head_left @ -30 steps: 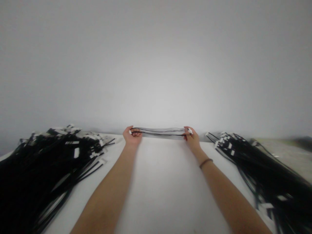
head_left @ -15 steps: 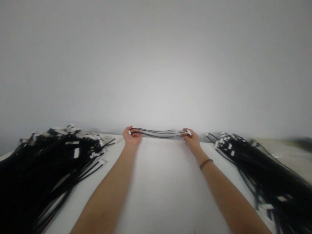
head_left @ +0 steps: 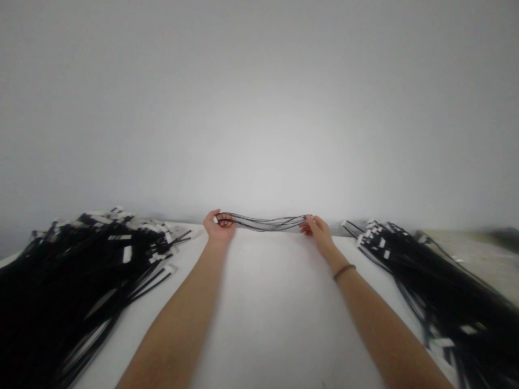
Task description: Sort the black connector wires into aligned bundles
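The bundle of thin black wires (head_left: pixel 261 222) is a little toward six o'clock from the centre of the view, seen at the far edge of the white surface (head_left: pixel 267 302), with the grey wall (head_left: pixel 259 108) behind it. It stretches between two hands and sags slightly in its middle. At its nine o'clock end, the left hand (head_left: pixel 219 229) has its fingers clamped on the wires, with the thumb side up. At its three o'clock end, the right hand (head_left: pixel 319 231) pinches the wires between its fingertips, while the lower fingers are curled; the very end is hidden there. A thin dark band (head_left: pixel 344 271) goes around the right wrist. Toward eight o'clock lies a large heap of black cables (head_left: pixel 81 292), many with white ends, some pointing to the left hand but well apart from it. Toward four o'clock lies a second pile (head_left: pixel 441 286), also with white ends, and just beside it, at its one o'clock, a pale shiny covering (head_left: pixel 478 254), too blurred to identify.
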{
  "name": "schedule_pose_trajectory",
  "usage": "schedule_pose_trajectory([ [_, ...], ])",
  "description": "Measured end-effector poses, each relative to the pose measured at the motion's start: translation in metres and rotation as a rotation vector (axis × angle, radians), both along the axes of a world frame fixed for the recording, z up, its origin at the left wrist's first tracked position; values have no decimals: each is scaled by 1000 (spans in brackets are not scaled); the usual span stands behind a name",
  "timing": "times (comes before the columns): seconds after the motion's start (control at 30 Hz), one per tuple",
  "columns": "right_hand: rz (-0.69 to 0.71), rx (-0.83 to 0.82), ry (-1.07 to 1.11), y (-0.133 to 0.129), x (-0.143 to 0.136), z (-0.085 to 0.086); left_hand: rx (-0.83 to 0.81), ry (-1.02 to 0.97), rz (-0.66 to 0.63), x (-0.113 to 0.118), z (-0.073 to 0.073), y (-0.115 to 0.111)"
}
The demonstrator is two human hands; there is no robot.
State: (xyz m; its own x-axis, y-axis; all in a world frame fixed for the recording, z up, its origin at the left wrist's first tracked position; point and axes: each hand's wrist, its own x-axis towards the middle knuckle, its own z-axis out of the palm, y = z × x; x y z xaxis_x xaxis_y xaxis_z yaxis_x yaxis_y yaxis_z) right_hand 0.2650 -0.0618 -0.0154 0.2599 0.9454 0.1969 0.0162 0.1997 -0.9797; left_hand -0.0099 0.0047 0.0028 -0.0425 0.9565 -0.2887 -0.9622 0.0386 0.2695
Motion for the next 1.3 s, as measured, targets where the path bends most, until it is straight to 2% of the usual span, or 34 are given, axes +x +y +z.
schedule_pose_trajectory([
  [0.37, -47, -101, 214, 3, 2, 1, -8, -5, -21, 1, 0, 0],
  [0.53, -42, -49, 349, 8, 8, -4, -29, 70, -15, 2, 0, 1],
  [0.87, -46, 43, 587, 11, 10, -5, 81, 149, -132, 9, 2, 0],
  [1.0, 4, 0, 756, 12, 10, -5, 111, 172, -150, 11, 3, -2],
  [1.13, -55, -64, 883, 13, 12, -6, 110, 185, -166, 12, 3, -2],
  [1.3, -10, -130, 928, 12, 14, -5, 100, 185, -185, 12, 2, -1],
])
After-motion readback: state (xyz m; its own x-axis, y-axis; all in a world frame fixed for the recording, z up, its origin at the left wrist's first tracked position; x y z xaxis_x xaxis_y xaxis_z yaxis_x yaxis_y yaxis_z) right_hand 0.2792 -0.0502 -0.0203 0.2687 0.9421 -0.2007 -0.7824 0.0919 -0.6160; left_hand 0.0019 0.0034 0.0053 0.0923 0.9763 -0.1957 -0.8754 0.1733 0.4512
